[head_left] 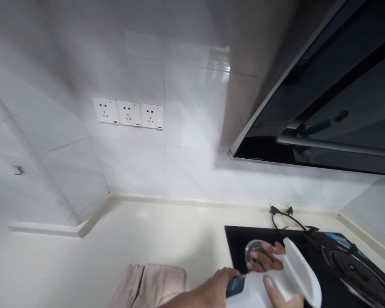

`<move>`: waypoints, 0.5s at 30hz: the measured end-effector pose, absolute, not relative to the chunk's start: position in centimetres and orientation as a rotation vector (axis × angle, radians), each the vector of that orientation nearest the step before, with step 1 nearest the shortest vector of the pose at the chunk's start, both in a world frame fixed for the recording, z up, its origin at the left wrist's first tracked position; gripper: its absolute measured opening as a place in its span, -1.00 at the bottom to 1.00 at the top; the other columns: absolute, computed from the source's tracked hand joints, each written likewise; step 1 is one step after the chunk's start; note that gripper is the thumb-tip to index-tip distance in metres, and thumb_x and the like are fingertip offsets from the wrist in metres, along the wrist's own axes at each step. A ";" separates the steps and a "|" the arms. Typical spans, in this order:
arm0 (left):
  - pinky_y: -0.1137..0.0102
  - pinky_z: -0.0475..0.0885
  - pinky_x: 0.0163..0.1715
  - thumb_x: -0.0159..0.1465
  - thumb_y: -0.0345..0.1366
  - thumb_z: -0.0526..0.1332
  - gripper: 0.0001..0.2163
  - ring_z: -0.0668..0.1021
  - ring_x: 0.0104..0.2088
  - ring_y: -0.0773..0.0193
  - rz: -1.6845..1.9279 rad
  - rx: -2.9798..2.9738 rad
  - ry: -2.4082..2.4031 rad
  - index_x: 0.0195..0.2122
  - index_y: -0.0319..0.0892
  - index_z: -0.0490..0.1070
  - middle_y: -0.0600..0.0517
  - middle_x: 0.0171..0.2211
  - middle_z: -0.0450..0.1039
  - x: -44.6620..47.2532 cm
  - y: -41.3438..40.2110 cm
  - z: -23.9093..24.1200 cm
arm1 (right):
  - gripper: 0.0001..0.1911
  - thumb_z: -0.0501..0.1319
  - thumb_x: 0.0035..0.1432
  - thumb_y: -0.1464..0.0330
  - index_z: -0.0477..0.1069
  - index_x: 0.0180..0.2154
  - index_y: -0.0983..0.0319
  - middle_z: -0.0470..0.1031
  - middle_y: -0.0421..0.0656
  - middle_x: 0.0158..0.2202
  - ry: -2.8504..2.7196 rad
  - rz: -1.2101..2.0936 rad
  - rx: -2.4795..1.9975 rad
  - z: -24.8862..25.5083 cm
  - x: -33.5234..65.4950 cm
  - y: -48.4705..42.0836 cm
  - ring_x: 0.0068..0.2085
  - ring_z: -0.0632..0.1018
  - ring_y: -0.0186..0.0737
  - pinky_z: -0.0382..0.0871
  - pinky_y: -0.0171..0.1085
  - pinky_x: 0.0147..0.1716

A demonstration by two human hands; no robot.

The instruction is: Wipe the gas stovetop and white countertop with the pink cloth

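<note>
A white plastic bottle (253,293) with a dark blue label and a flared white top is held low in the view, over the left edge of the cooktop. My left hand (216,288) grips its side by the label, and most of its fingers are hidden. On the other side my right hand (271,267) is wrapped round the upper part, the thumb in front and the fingers behind. The lower end of the bottle is out of view. Left of my hands, a folded pink cloth (160,280) lies on the pale counter (141,231).
Under the dark range hood (314,98), whose corner juts out, is a black gas cooktop (240,239) with round burners. A black cable (295,219) loops behind it. White sockets (128,113) sit on the tiled wall (189,171).
</note>
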State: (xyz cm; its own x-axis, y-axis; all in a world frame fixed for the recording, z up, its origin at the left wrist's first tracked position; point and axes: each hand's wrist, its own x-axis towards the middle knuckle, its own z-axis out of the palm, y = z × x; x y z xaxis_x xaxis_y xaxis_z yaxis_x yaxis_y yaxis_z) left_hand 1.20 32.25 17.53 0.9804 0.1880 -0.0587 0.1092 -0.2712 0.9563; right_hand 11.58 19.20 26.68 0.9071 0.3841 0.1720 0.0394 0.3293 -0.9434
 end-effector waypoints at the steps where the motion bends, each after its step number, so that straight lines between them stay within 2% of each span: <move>1: 0.17 0.47 0.04 -0.26 -0.10 0.61 -0.04 0.55 -0.02 0.00 0.077 1.823 0.204 0.23 -0.06 0.36 -0.07 0.08 0.49 1.8 32.0 18.6 | -0.17 0.50 -0.02 0.04 0.33 0.24 0.09 0.59 0.01 -0.03 -0.388 0.231 -1.226 27.2 12.4 18.9 -0.10 0.64 0.15 0.60 0.04 -0.22; 4: 0.18 0.49 0.00 -0.28 -0.20 0.60 0.01 0.56 -0.05 0.03 0.059 1.790 0.246 0.28 -0.09 0.31 -0.07 0.08 0.49 3.6 31.4 21.9 | -0.25 0.52 -0.02 0.08 0.37 0.15 0.17 0.61 -0.01 -0.08 -0.324 0.217 -1.201 29.1 14.3 18.7 -0.20 0.64 0.01 0.59 -0.07 -0.27; 7: 0.20 0.51 -0.05 -0.26 -0.23 0.58 -0.04 0.57 -0.08 0.06 0.064 1.841 0.284 0.26 -0.07 0.36 -0.02 0.02 0.51 5.5 31.3 24.6 | -0.34 0.53 -0.05 0.12 0.42 0.03 0.22 0.62 -0.05 -0.14 -0.245 0.164 -1.172 30.7 15.4 19.0 -0.30 0.62 -0.08 0.57 -0.14 -0.32; 11: 0.16 0.52 0.02 -0.23 -0.26 0.55 -0.06 0.57 0.01 -0.01 0.091 1.894 0.236 0.28 -0.05 0.37 -0.03 0.06 0.51 7.6 31.7 26.3 | -0.47 0.52 -0.05 0.11 0.44 -0.12 0.23 0.63 -0.04 -0.19 -0.204 0.098 -1.155 31.6 16.4 19.2 -0.32 0.63 -0.04 0.56 -0.13 -0.35; 15: 0.06 0.50 0.10 -0.22 -0.26 0.54 -0.06 0.56 0.07 -0.08 0.149 1.966 0.225 0.29 0.00 0.37 -0.05 0.14 0.47 8.3 31.9 26.0 | -0.48 0.52 -0.09 0.09 0.45 -0.18 0.23 0.61 -0.06 -0.22 -0.209 0.069 -1.125 31.7 16.9 19.5 -0.31 0.63 -0.05 0.56 -0.12 -0.32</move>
